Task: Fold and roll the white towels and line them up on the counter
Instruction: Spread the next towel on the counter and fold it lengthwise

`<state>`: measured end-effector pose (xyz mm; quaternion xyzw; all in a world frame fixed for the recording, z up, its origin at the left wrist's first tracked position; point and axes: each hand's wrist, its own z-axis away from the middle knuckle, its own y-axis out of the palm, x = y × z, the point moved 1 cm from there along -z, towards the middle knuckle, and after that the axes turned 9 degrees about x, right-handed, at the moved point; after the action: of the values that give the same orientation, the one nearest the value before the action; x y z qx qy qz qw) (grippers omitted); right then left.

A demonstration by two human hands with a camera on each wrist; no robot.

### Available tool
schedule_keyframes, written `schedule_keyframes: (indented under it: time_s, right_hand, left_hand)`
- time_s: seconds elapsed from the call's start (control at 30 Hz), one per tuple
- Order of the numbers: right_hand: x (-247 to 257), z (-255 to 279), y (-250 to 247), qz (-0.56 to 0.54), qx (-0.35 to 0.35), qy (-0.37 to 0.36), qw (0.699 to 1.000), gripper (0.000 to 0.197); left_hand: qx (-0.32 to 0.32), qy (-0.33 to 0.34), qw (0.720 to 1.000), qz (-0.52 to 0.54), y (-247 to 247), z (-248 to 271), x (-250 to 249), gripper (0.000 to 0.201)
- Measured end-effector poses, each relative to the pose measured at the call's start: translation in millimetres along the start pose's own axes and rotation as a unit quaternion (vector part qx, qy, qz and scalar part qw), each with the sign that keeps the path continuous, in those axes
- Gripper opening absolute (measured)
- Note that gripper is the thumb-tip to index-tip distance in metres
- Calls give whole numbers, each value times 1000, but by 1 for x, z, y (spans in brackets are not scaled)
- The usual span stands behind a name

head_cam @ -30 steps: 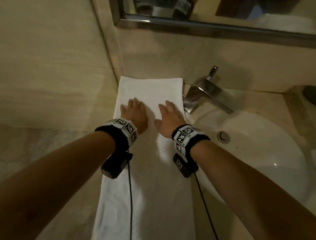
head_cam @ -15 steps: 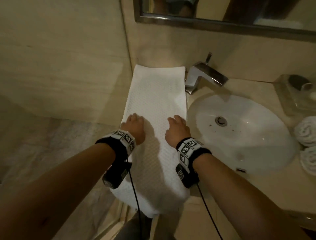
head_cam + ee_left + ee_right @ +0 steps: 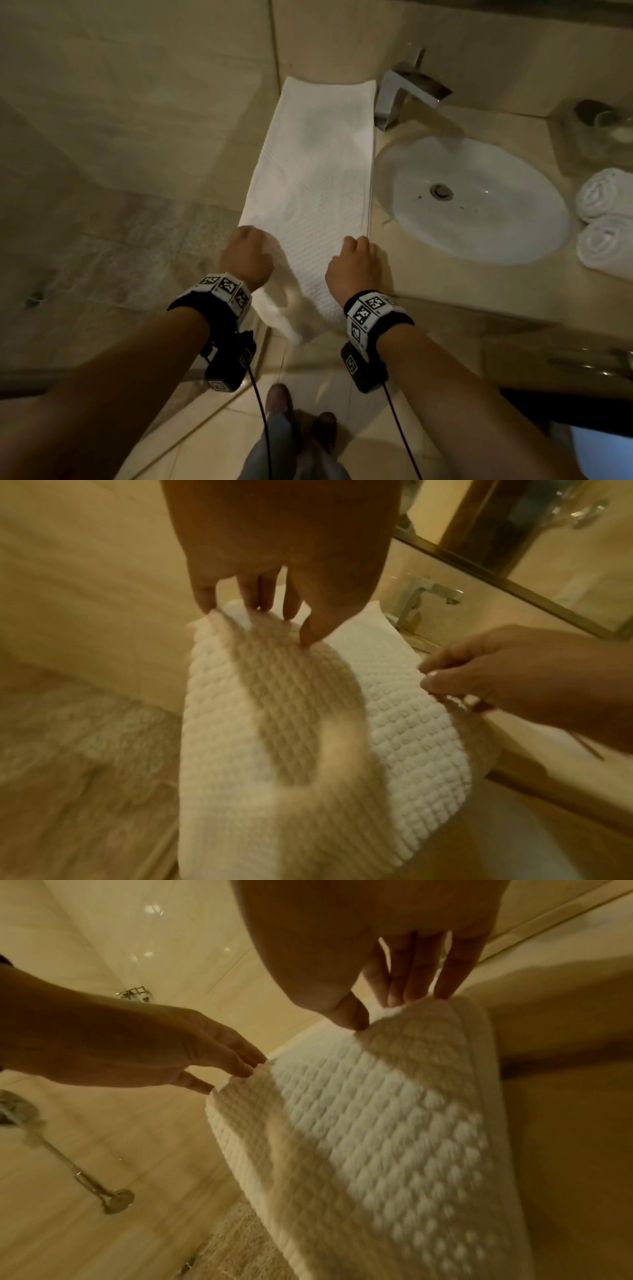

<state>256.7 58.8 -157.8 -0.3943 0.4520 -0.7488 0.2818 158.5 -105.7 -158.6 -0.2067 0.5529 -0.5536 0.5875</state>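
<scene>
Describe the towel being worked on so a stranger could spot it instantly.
Start at the round white sink; the white towel lies flat in a long strip on the counter just left of it, beside the faucet. Unlike the two rolled towels right of the sink, it is unrolled.

Both forearms are bare, no sleeves. Each wrist has a black band with white squares printed with black blocky marker codes, left wristband (image 3: 219,294) and right wristband (image 3: 375,313). Under each band hangs a small black box, the left box (image 3: 228,363) and the right box (image 3: 363,370), both tagged with the same kind of code. A thin black cable (image 3: 262,421) drops from each box toward the bottom of the frame. Down there you can see greyish trousers (image 3: 274,452) and dark shoes (image 3: 325,425).
</scene>
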Motion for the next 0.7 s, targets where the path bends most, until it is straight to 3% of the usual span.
schedule_keyframes:
  time_s: [0.1, 0.17, 0.23, 0.37, 0.47, 0.53, 0.6, 0.7]
  right_hand:
    - [-10, 23, 17, -124, -49, 90, 987, 37]
    - [-18, 36, 30, -164, -77, 119, 976, 37]
    - [-22, 45, 44, -178, -84, 111, 974, 36]
    - [-29, 51, 79, -252, -58, 169, 951, 39]
    - [-38, 47, 98, -354, -13, 220, 909, 66]
    - [-41, 45, 107, -408, 50, 209, 887, 61]
    - [-45, 45, 113, -418, 91, 177, 887, 49]
    - [-53, 51, 122, -435, 73, 180, 879, 57]
  left_hand:
    - [-133, -99, 972, 165, 0, 22, 9, 34]
    - [-134, -183, 939, 259, 3, 32, 20, 38]
    - [-100, -217, 924, 299, 15, 38, 34, 43]
    - [15, -152, 921, 357, 48, 37, 51, 43]
    - [60, -134, 926, 347, 63, 33, 60, 46]
    - [66, -127, 924, 354, 70, 32, 72, 60]
    - [76, -124, 926, 349, 76, 31, 85, 72]
    - [104, -116, 927, 341, 85, 41, 98, 83]
